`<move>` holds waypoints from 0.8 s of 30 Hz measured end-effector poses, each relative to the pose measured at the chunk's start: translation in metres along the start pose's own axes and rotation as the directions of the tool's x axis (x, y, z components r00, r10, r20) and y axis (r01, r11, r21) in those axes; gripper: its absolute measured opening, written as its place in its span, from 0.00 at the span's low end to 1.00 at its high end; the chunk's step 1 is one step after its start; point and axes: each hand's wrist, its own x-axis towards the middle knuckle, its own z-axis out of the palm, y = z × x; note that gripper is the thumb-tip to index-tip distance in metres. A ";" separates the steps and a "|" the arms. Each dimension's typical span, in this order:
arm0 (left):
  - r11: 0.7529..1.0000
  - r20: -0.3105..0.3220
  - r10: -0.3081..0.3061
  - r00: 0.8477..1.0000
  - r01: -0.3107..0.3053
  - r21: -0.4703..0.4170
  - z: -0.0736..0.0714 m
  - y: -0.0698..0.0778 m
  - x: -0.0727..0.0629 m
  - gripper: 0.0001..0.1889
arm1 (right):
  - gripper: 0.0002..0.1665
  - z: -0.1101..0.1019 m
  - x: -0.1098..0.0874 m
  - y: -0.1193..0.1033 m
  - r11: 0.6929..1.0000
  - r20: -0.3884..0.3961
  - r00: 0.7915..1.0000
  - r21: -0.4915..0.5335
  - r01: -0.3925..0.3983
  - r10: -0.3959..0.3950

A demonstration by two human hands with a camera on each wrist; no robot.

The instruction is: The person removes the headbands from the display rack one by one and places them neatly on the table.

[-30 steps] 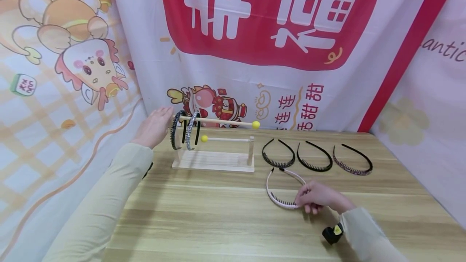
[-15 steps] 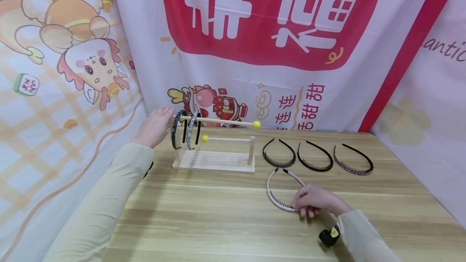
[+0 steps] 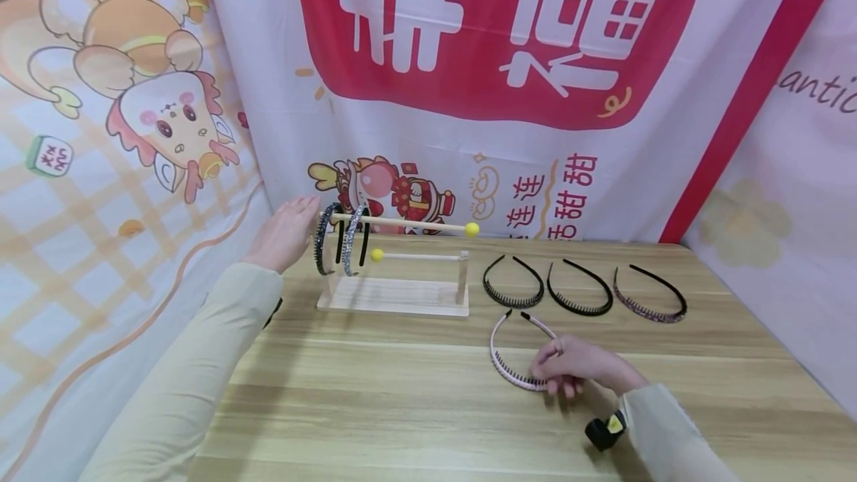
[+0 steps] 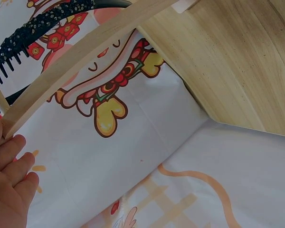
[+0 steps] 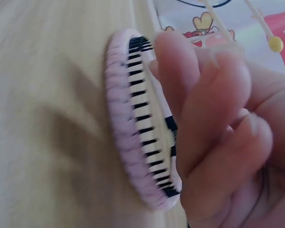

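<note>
A pale pink headband [image 3: 510, 374] with black comb teeth lies on the wooden table. My right hand [image 3: 579, 367] hovers at its lower right part with fingers loosely bent. In the right wrist view these fingers [image 5: 218, 114] stand in front of the braided pink band [image 5: 128, 128], and none lies over its outer side. My left hand [image 3: 284, 233] touches the top of the wooden rack's left post [image 4: 80, 61] with fairly straight fingers; its thumb is hidden. A black sparkly headband [image 3: 323, 240] and a silver glittery headband [image 3: 350, 240] hang on the rack's upper rod [image 3: 415, 224].
Two dark headbands, one [image 3: 512, 302] left of the other [image 3: 581, 309], and a pinkish glittery headband [image 3: 652, 314] lie in a row right of the rack base [image 3: 395, 296]. Yellow balls cap the rods, including the lower rod [image 3: 418, 256]. Printed cloth [image 3: 455, 147] hangs behind.
The pink headband has turned slightly and shifted a little toward me. My right hand has moved slightly left, and its fingers have come off the band. My left hand stays at the post.
</note>
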 end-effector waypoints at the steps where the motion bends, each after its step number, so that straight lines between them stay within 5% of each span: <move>1: 1.000 0.000 0.000 1.000 0.000 0.000 0.000 0.000 0.000 0.28 | 0.15 -0.001 0.001 -0.002 1.000 -0.002 1.000 0.006 0.008 -0.008; 24: 0.999 -0.041 0.012 0.999 -0.013 -0.030 0.002 -0.001 -0.001 0.22 | 0.21 -0.019 0.030 -0.096 0.979 -0.013 0.979 -0.017 0.201 -0.201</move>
